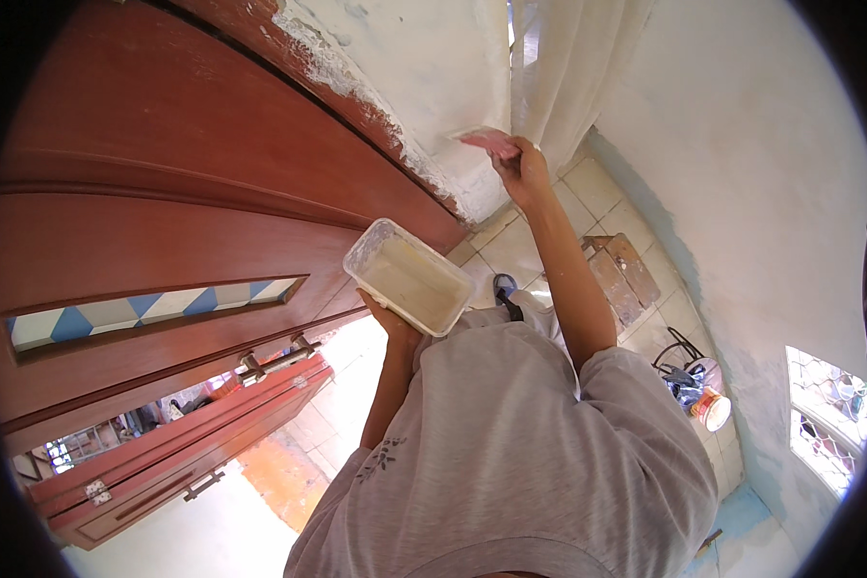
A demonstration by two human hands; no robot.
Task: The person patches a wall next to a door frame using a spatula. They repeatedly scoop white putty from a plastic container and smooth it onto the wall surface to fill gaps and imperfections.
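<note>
My left hand (395, 323) is wrapped round the lower side of a rectangular plastic tub (385, 231), which is tilted and smeared with white. A thin layer of pale, creamy material (414, 279) covers its bottom. Up at the wall, my right hand (523, 173) grips a flat reddish scraper (488, 142) between thumb and fingers. Its pale far edge lies at or very near the white plaster wall (433, 72), slightly blurred; whether it touches I cannot tell. Rough white plaster borders the red door frame (356, 116) beside it.
A red wooden door (164, 246) with a metal handle (277, 361) stands to my left. Ahead hangs a pale curtain (568, 67). On the tiled floor at right are a small wooden stool (621, 277), a white-and-orange bucket (711, 410) and dark bundled items (684, 385).
</note>
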